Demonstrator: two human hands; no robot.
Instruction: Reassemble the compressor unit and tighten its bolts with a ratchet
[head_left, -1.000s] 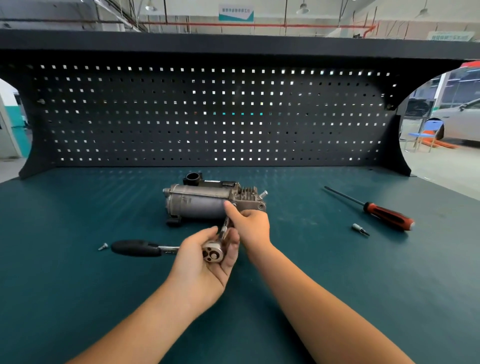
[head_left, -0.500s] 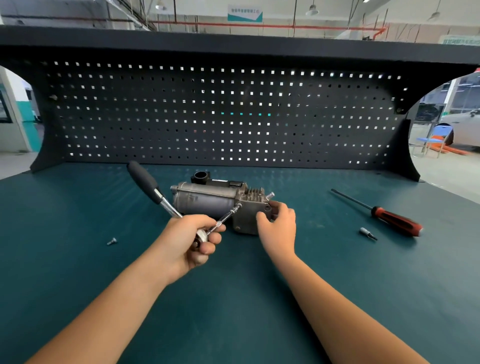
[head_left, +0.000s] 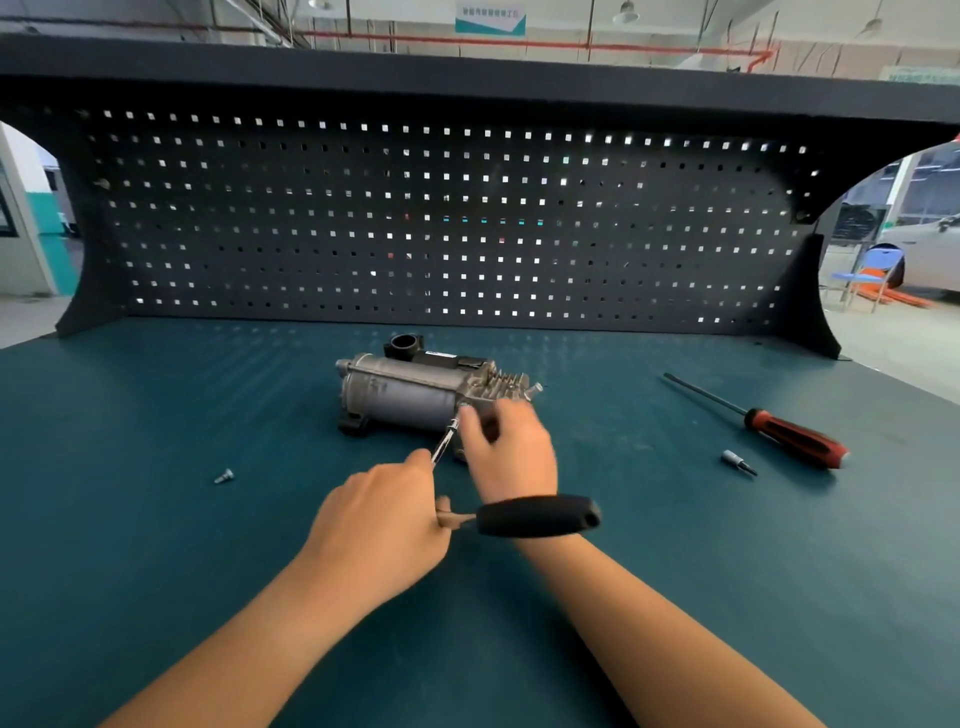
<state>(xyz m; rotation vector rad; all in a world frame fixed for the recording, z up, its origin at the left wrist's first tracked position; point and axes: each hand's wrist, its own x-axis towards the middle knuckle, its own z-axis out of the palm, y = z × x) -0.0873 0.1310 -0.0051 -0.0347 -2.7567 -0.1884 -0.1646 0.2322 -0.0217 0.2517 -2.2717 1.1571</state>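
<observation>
"One bolt is being run in, I'd say. The left hand (head_left: 382, 519) wraps its grip round the head end of the ratchet (head_left: 535, 516), black handle sticking out to the right. The thin extension (head_left: 445, 439) slants up to the near end of the compressor (head_left: 405, 395), which lies on its side at mid-frame."

"And the right hand (head_left: 506, 452)?"

"Blurred, right at the extension's tip against the housing. Whether its grip pinches anything, I cannot tell. My guess is it steadies the tip on the bolt head."

"So next?"

"Seat the tip squarely, brace the housing, then swing the handle. A loose bolt (head_left: 224, 476) lies at centre left, probably the next one in."

"Anything else about?"

"A red-handled screwdriver (head_left: 795, 441) and a small bit (head_left: 735, 460) at right on the teal desk (head_left: 156, 519), a black pegboard (head_left: 415, 218) behind, and a blue chair (head_left: 878, 265) at the far right edge."
</observation>
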